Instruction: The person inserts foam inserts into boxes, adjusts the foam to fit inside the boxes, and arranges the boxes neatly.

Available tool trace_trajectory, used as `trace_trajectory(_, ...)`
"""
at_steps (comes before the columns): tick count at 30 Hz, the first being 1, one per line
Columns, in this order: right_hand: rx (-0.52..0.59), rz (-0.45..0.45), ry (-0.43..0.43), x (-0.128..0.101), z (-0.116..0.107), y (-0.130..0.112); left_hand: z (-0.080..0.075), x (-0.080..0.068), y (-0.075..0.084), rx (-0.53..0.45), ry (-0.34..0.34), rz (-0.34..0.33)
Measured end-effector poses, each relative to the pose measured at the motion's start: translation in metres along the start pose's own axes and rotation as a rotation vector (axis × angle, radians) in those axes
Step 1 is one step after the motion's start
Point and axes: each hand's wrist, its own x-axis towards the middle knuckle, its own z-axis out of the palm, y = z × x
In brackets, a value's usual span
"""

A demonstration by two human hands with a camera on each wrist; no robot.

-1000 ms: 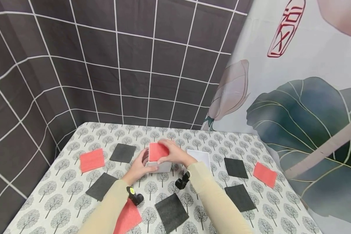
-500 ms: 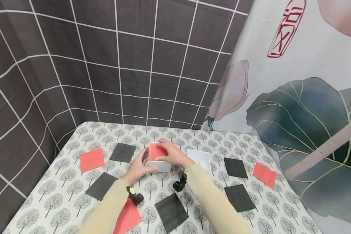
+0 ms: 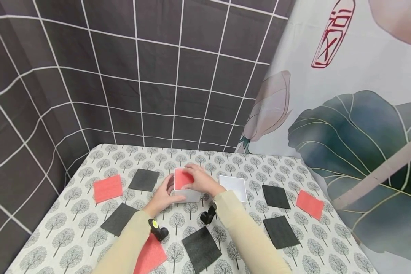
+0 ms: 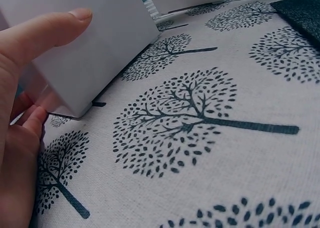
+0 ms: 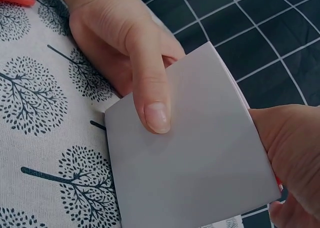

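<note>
A white open box [image 3: 188,196] stands tilted on the tablecloth in the middle of the head view. Inside its top shows a red cloth square [image 3: 180,178]. My left hand [image 3: 161,196] grips the box from the left; its thumb lies along the near wall, as the left wrist view shows with the white box [image 4: 100,48]. My right hand [image 3: 203,180] reaches over the right rim with bent fingers spread across the red cloth. Their tips are partly hidden. In the right wrist view, this right hand [image 5: 295,148] comes over the box edge, beside the left thumb [image 5: 156,103].
A white lid or tray [image 3: 233,185] lies right of the box. Black squares [image 3: 144,179] and red squares [image 3: 108,188] are spread on both sides, with another black square [image 3: 201,249] in front. The tree-print tablecloth [image 3: 176,224] reaches back to a dark grid curtain [image 3: 157,95].
My right hand has shifted slightly left across the red cloth, covering more of the box opening. My left hand keeps its grip and the box stays in place.
</note>
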Motion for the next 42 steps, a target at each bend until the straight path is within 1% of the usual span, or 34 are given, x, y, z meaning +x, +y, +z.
trace_trajectory(3, 0.034, 0.002, -0.005, -0.001, 0.0, -0.001, -0.001, 0.002, -0.007, 0.017, 0.005, -0.01)
trace_trajectory(6, 0.052, 0.0, -0.008, -0.001, 0.0, -0.001, -0.001, 0.004, -0.009, 0.024, 0.005, -0.011)
trace_trajectory(13, 0.078, -0.016, -0.021, -0.001, -0.001, 0.002, -0.001, 0.007, -0.012, 0.051, 0.001, 0.018)
trace_trajectory(20, 0.133, -0.011, -0.029, -0.007, -0.007, 0.004, 0.002, 0.0, 0.005, 0.024, -0.021, -0.003)
trace_trajectory(22, 0.139, -0.004, -0.022, -0.01, -0.008, 0.003, 0.001, 0.0, 0.003, 0.025, -0.022, -0.001)
trace_trajectory(26, 0.153, 0.011, -0.001, -0.017, -0.011, 0.0, -0.001, 0.004, -0.008, 0.04, -0.013, 0.004)
trace_trajectory(30, 0.155, 0.019, 0.027, -0.023, -0.012, -0.001, -0.003, 0.006, -0.013, 0.053, 0.002, 0.013)
trace_trajectory(36, 0.113, -0.008, 0.081, -0.035, -0.015, -0.002, -0.002, 0.008, -0.016, 0.054, 0.006, 0.025)
trace_trajectory(39, 0.078, -0.028, 0.089, -0.041, -0.014, -0.002, -0.003, 0.008, -0.017, 0.057, 0.01, 0.025)
trace_trajectory(42, 0.066, -0.044, 0.093, -0.047, -0.014, -0.002, -0.003, 0.008, -0.018, 0.059, 0.01, 0.015)
